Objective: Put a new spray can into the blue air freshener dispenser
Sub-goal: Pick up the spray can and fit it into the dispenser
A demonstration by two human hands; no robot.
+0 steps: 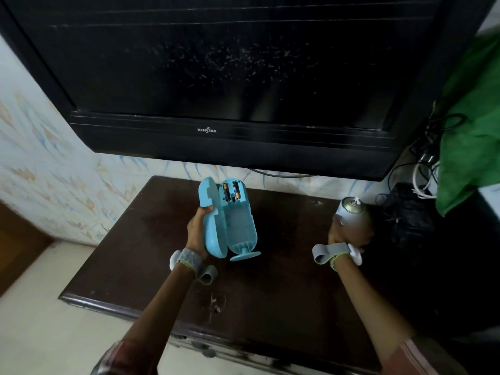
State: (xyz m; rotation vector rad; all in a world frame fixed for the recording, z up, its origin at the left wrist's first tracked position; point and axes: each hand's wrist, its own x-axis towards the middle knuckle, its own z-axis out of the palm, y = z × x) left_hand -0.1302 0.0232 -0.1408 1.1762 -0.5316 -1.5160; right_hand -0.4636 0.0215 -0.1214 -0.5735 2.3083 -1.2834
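The blue air freshener dispenser [238, 223] is open, its front cover [209, 220] swung out to the left. Its can bay is hollow, and two batteries [231, 191] sit in the top. My left hand [197, 232] grips the cover and body from the left, holding the dispenser upright just above the dark wooden table [162, 266]. To the right, my right hand [349, 234] is closed around a silver spray can [351, 211] with a white nozzle on top, held upright and apart from the dispenser.
A large black television [243, 77] hangs over the table's back edge. Tangled cables [424, 169] and a black object [408, 220] crowd the right rear corner, under a green cloth [476, 125]. Patterned wall lies to the left.
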